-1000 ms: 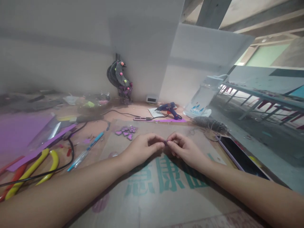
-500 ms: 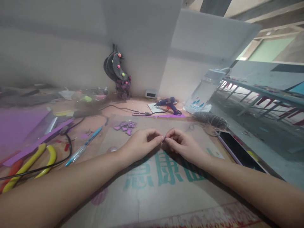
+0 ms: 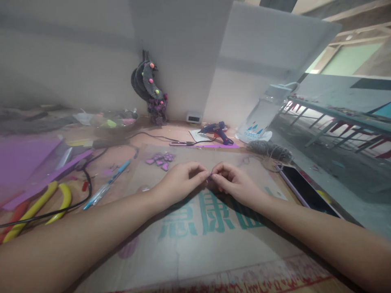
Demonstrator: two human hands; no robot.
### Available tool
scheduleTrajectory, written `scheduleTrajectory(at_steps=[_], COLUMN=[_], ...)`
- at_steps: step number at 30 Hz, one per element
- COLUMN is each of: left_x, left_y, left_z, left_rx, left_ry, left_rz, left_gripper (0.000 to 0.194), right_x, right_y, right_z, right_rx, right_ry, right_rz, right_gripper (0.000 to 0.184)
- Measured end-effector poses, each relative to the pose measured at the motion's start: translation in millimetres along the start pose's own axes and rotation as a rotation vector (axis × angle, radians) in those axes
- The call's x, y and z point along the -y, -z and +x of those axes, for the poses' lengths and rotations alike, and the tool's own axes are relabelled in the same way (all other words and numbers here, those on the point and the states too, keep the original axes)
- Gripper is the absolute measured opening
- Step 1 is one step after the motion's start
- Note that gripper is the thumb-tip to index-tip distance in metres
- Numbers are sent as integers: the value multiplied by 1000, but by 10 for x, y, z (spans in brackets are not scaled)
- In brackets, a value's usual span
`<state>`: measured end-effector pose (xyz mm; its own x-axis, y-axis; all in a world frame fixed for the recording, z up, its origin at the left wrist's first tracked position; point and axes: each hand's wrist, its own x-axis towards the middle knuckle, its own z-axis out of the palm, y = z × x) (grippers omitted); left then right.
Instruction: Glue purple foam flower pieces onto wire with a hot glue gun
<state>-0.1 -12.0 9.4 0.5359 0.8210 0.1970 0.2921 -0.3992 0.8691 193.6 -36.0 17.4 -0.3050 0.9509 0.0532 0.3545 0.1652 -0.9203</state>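
Note:
My left hand (image 3: 189,179) and my right hand (image 3: 233,181) meet fingertip to fingertip above the printed sheet (image 3: 159,264). Both pinch a tiny purple piece (image 3: 210,176), mostly covered by the fingers, so its shape cannot be made out. Beyond my left hand lies a small group of purple cut-out shapes (image 3: 165,167) with dark edges, some like hearts and flowers. Against the back panel hangs a grey crescent ornament (image 3: 149,83) with coloured balls and purple bits at its lower end.
A blue glue gun (image 3: 218,129) rests at the back beside a clear bottle (image 3: 258,116) and grey yarn (image 3: 271,151). At right lies a phone (image 3: 305,189). On the left are a pen (image 3: 106,185), yellow-handled pliers (image 3: 62,201), a black cord (image 3: 88,183) and purple sheets (image 3: 27,167).
My hands stay together around the small purple piece, with only slight finger movement. The whole view has shifted a little.

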Motion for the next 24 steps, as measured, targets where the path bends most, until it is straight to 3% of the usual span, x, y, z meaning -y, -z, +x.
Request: scheduleTrajectory(at_steps=[19, 24], left_x=[31, 85], left_y=[-15, -39], left_z=[11, 45], left_rx=[5, -128], left_ry=[29, 71], left_rz=[-61, -305], left_gripper=[31, 38], right_x=[-11, 16], right_y=[15, 17], right_z=[-16, -26], right_rx=[-12, -37], right_ry=[50, 31], right_rz=[-135, -84], right_gripper=[25, 27])
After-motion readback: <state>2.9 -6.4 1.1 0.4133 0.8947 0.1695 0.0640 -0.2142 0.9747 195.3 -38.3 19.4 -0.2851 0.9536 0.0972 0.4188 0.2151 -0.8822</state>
